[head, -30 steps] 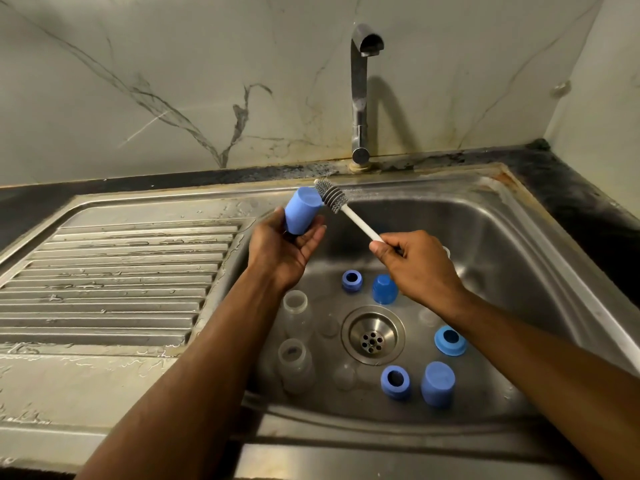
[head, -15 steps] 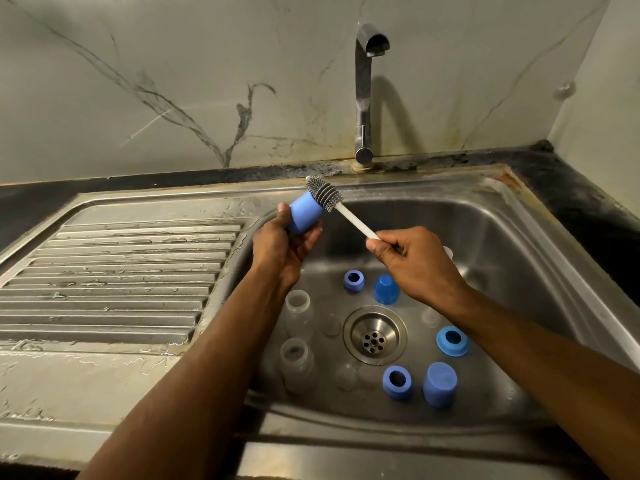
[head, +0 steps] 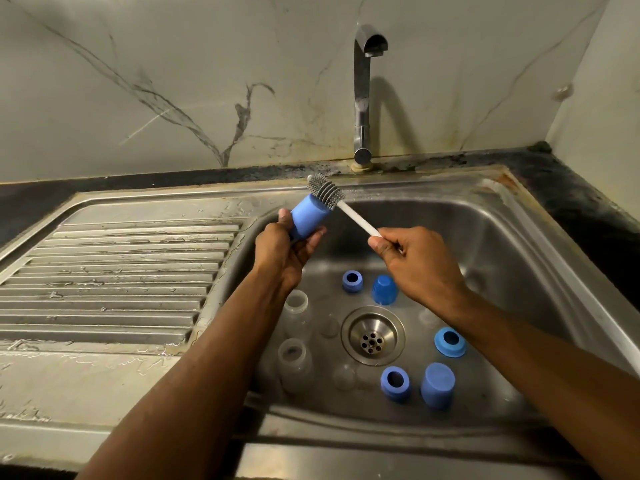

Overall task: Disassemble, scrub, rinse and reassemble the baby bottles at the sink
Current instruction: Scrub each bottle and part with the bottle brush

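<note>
Brush (head: pixel 325 194) has slid across the blue cap (head: pixel 309 216)

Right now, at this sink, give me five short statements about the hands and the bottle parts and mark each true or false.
1. The left hand holds a blue cap. True.
2. The right hand holds a sponge. False: it grips the white handle of a bottle brush.
3. Water is running from the tap. False: no stream shows under the spout.
4. The brush bristles rest against the end of the held cap. True.
5. All the blue parts lie on the draining board. False: the loose ones sit in the sink basin around the drain.
</note>
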